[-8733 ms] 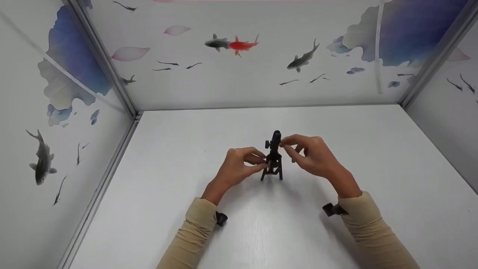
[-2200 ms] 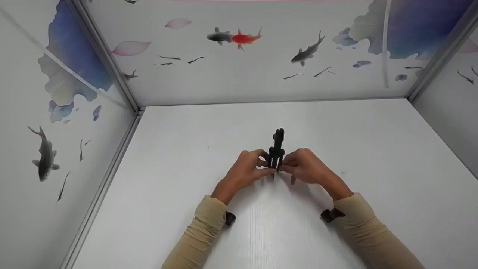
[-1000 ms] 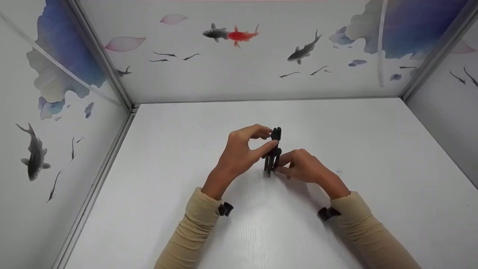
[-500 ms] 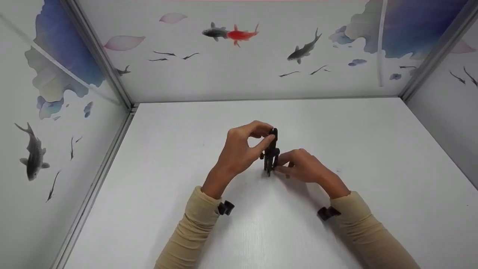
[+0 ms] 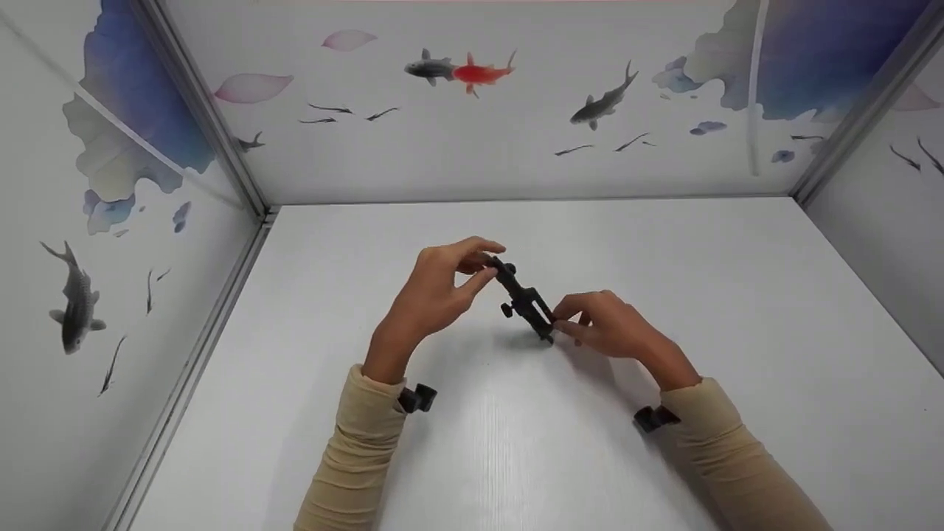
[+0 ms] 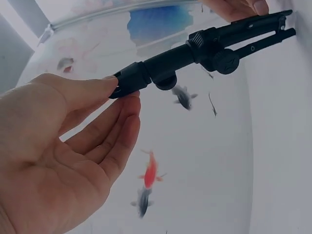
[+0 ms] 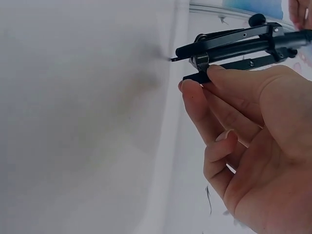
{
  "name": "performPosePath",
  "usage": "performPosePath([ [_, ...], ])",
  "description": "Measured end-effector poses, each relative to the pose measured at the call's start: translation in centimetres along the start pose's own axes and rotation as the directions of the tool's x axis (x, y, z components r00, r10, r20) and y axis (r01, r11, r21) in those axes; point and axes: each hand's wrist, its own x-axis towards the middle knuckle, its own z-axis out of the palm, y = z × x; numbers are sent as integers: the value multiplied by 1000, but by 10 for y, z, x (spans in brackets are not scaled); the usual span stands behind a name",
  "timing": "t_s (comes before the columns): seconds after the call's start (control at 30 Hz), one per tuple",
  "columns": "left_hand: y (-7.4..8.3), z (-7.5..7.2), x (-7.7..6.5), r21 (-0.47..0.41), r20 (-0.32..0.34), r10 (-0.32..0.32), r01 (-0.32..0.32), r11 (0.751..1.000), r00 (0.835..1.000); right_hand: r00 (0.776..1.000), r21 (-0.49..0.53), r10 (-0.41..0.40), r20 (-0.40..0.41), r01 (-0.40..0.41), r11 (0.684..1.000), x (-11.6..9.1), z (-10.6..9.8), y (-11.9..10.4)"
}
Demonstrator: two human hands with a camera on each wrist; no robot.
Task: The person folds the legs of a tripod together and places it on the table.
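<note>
A small black tripod (image 5: 525, 299) is held aslant over the table, its top end up to the left and its feet down to the right. My left hand (image 5: 441, 284) pinches the top end between thumb and fingers, as the left wrist view shows at the tripod's head (image 6: 130, 80). With thumb and forefinger, my right hand (image 5: 608, 324) pinches the end of one leg (image 7: 195, 77). The legs lie nearly alongside the centre column. A round knob (image 6: 226, 61) sticks out from the tripod's middle.
Around the hands spreads a white table top (image 5: 354, 295). White panels printed with fish and petals, such as the back wall (image 5: 516, 166), rise behind it and on both sides. Each cuff carries a small black camera, like the left one (image 5: 417, 398).
The tripod stood with legs spread and now has them drawn in. Over the last half second it has tipped leftward, my left hand moving left with its top; my right hand has barely moved.
</note>
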Motion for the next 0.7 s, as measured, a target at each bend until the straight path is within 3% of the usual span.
performPosePath([
  [0.3,-22,-5,-3,39,96,-104,101,994,990,998,-20,63,-6,-63,998,-6,-15,10],
  [0.5,-40,0,-4,29,191,-206,205,978,960,996,-28,86,-23,-87,996,-9,-22,19],
  [0.7,-64,8,-6,41,260,-270,269,962,927,993,-31,110,-30,-111,993,-9,-23,24],
])
